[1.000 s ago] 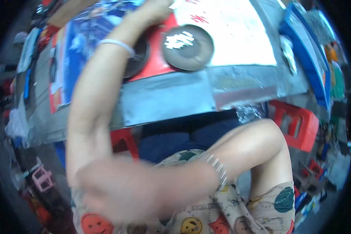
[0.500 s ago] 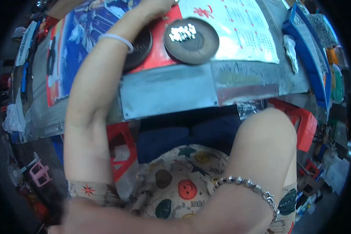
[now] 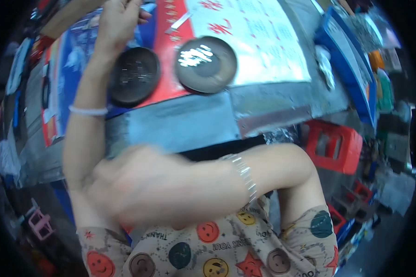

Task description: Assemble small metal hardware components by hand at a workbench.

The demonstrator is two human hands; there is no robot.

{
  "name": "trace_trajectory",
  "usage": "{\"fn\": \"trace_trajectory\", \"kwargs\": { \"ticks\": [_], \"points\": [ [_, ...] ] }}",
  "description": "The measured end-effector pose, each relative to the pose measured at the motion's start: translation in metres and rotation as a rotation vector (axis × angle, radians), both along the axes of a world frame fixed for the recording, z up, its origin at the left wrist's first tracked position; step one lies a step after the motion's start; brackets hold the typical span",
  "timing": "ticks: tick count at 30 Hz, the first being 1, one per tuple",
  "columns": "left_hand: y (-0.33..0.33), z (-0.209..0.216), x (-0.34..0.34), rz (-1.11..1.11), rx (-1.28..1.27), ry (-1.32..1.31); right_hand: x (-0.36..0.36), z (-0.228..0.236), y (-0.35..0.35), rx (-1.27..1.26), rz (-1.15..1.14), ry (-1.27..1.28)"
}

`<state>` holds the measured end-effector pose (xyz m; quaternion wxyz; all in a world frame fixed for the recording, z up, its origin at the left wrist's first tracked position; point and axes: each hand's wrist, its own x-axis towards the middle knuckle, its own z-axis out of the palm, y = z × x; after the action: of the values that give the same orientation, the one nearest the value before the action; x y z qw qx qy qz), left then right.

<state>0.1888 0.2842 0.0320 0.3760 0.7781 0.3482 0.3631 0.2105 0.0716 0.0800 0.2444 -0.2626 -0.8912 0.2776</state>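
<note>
Dark round dish [image 3: 126, 94] emerges as our left hand [image 3: 117, 24] swings upper left; our right hand [image 3: 131, 184] blurs across the left arm [image 3: 84, 143]; we can't tell either grip.

Right hand [image 3: 134, 182] blurred, its fingers impossible to separate, left hand [image 3: 118, 27] cut by top edge, left arm [image 3: 84, 143] partly hidden behind right hand, pieces [image 3: 136, 74] in dark dish [image 3: 128, 96] too small to recognise

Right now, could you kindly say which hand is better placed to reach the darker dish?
Likely the left hand: it is just beyond the darker dish, while the blurred right hand is near the left elbow.
</note>
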Motion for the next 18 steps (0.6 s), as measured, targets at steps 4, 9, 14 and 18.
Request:
{"fn": "trace_trajectory", "kwargs": {
  "ticks": [4,9,14,18],
  "points": [
    [-0.053,0.013,-0.055,-0.036,-0.191,-0.313,0.06,-0.033,0.001,-0.036,-0.521,-0.097],
    [-0.128,0.01,-0.136,0.197,-0.418,-0.471,0.069,-0.046,0.054,0.019,-0.666,-0.081],
    [-0.192,-0.022,-0.159,0.143,-0.661,-0.655,0.042,-0.06,0.107,0.224,-0.644,-0.391],
    [-0.231,-0.037,-0.17,0.071,-0.786,-0.582,0.022,-0.073,0.126,0.271,-0.647,-0.494]
  ]
}}
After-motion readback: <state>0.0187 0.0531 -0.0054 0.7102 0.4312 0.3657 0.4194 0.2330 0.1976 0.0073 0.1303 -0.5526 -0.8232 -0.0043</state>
